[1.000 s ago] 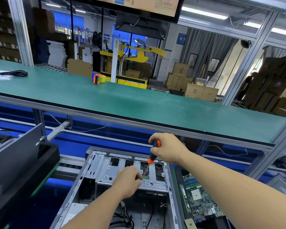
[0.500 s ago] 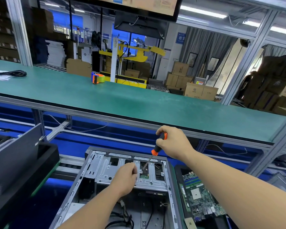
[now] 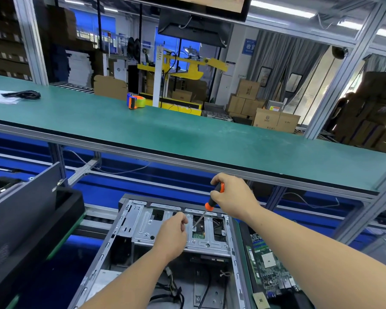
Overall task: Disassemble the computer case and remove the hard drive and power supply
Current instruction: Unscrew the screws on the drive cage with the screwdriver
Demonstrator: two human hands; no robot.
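An open computer case (image 3: 112,239) lies on its side at the bottom centre. A silver drive cage (image 3: 147,228) spans its far end, and a green drive board (image 3: 198,235) shows through a cage opening. My right hand (image 3: 232,198) grips an orange and black screwdriver (image 3: 212,202) whose tip touches a tab on the cage. My left hand (image 3: 173,236) rests on the cage just left of the tip, fingers curled. Loose cables (image 3: 172,293) lie inside the case. I cannot make out the power supply.
A motherboard (image 3: 270,268) lies right of the case. A black case panel (image 3: 20,219) stands at the left. Beyond runs a long green bench (image 3: 187,134) with a tape dispenser (image 3: 136,101) and a black cable (image 3: 24,94). Cardboard boxes (image 3: 274,120) are stacked behind.
My right hand has lifted and tilted the screwdriver, and its tip has shifted right onto the cage tab. My left hand has stayed on the cage beside it.
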